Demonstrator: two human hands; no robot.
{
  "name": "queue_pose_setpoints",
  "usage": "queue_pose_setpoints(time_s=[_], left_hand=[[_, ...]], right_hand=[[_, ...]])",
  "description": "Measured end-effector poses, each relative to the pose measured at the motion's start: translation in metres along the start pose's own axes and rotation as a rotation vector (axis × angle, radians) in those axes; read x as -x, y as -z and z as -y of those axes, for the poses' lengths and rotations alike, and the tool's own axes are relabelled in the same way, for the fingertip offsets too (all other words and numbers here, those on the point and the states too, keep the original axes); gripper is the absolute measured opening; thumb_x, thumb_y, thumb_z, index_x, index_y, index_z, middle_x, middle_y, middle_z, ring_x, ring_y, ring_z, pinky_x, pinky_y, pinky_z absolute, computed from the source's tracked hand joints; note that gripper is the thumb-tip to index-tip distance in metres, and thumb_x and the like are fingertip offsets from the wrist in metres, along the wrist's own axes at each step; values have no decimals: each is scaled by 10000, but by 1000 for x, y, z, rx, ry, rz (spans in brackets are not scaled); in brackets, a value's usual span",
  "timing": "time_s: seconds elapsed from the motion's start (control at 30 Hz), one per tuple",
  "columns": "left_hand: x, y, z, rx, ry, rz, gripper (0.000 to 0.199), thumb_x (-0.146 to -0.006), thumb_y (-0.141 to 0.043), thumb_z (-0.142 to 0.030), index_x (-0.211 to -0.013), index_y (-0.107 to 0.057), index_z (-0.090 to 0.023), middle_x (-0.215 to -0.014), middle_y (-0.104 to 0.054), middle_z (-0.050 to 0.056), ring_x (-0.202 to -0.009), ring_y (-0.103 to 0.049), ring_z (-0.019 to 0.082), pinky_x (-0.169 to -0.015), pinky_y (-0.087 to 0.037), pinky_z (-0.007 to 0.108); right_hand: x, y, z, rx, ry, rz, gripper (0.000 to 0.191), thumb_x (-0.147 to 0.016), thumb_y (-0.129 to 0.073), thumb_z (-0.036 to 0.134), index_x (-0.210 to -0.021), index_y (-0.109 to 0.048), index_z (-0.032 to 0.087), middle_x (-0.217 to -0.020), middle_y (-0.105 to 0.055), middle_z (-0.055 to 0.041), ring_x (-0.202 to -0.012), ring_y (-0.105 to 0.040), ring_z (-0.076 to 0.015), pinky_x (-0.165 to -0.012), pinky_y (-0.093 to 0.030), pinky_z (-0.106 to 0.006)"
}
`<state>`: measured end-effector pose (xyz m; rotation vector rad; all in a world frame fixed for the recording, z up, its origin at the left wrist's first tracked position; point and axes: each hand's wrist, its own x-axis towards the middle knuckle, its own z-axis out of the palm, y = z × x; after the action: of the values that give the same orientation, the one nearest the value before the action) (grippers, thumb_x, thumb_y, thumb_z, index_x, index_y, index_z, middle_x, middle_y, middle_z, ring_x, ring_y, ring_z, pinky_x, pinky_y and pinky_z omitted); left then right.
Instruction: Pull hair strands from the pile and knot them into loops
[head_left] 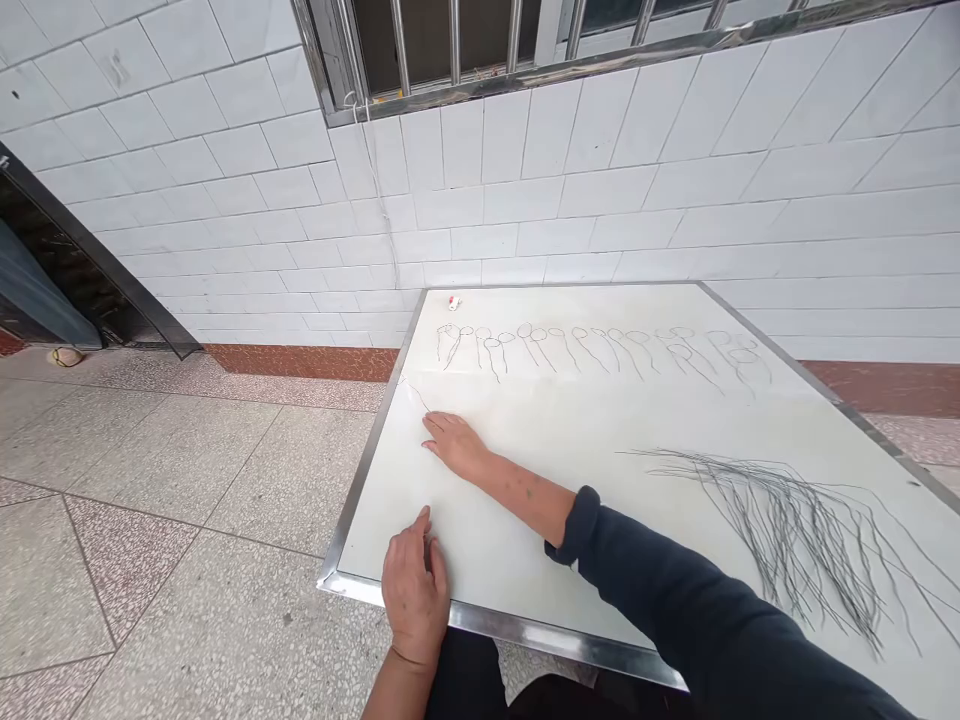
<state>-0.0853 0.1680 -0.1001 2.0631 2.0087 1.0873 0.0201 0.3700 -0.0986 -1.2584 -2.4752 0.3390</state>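
My right hand [454, 442] reaches across the white tabletop [525, 570] with fingers stretched out low over it. At its fingertips lies the near end of a single thin dark wire [417, 394]; whether the fingers press on it is hard to see. My left hand [415, 588] rests at the table's front edge, fingers extended and thumb apart, holding nothing. Along the far side runs a row of looped wires [536, 337], each with a ring and trailing tails. A loose bundle of long dark wires [795, 510] spreads over the right part.
A small white and red object [454, 302] sits near the far left corner. The table has a metal rim [555, 640] and stands close to a white tiled wall [525, 215]. A cord [381, 190] hangs from the barred window [480, 50]. Speckled floor [225, 600] lies left.
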Motion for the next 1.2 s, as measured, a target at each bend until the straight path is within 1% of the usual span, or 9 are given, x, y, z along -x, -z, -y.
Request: queue_pose_setpoints(time_s=[0.1,0.17,0.3,0.4,0.53,0.73,0.9,1.1,1.2], left_hand=[[0,0,0,-9,3,1,390,-922,-415,-169,-1303,-493,-139,-1068,-666,121,-925,-603,226,-849,-481,396],[0,-1,0,-2,10,0,392,-918,-422,-160,-1302,-497,-140,-1050,-667,113,-914,-597,222,-845,-477,392],[0,-4,1,113,62,-30,389,-905,-444,-153,-1285,-529,-158,-995,-673,95,-899,-588,222,-843,-466,398],[0,-5,0,208,116,-45,393,-896,-464,-166,-1279,-549,-172,-979,-674,91,-895,-586,226,-857,-453,411],[0,-4,0,310,188,-69,406,-875,-504,-192,-1277,-560,-197,-969,-675,81,-869,-588,223,-862,-443,417],[-5,7,-3,638,401,-151,457,-856,-578,-308,-1294,-522,-189,-1022,-672,91,-907,-620,204,-883,-454,393],[4,24,-41,1018,564,-141,492,-818,-650,-357,-1254,-528,-165,-1080,-687,125,-1065,-624,213,-935,-452,378],[29,50,-96,1331,694,-133,379,-775,-706,-349,-1102,-635,-170,-1038,-705,95,-911,-662,165,-835,-488,313],[36,67,-110,1406,729,-135,343,-751,-735,-317,-1061,-671,-187,-1012,-713,71,-870,-655,133,-808,-488,274]], right_hand=[[26,5,9,-16,-26,-20,337,-955,-487,274,-1258,-565,149,-1339,-527,-129,-1268,-410,-273,-1077,-310,-402],[27,10,13,-27,-78,-39,266,-955,-485,257,-1178,-600,168,-1227,-580,-122,-1168,-473,-267,-1001,-375,-395],[-4,22,14,-52,-271,-66,254,-961,-476,283,-1171,-550,162,-1200,-537,-119,-1041,-522,-220,-858,-452,-345],[-32,26,13,-69,-393,-3,240,-947,-522,318,-1106,-576,147,-1128,-574,-104,-966,-568,-198,-798,-491,-341],[-30,28,20,-59,-461,61,255,-937,-560,320,-1120,-587,144,-1098,-611,-70,-922,-618,-179,-798,-534,-371],[68,37,57,-79,-358,-67,102,-908,-506,148,-962,-593,145,-917,-644,-50,-754,-605,-145,-646,-473,-259],[156,56,93,-113,-246,-162,70,-882,-485,143,-912,-537,179,-823,-617,-13,-689,-572,-140,-640,-436,-251],[213,78,119,-191,-121,-362,83,-873,-443,143,-828,-481,201,-741,-565,-1,-606,-525,-140,-567,-408,-253],[233,89,128,-240,-110,-366,102,-875,-431,132,-821,-476,206,-730,-552,3,-587,-511,-135,-554,-407,-255]])
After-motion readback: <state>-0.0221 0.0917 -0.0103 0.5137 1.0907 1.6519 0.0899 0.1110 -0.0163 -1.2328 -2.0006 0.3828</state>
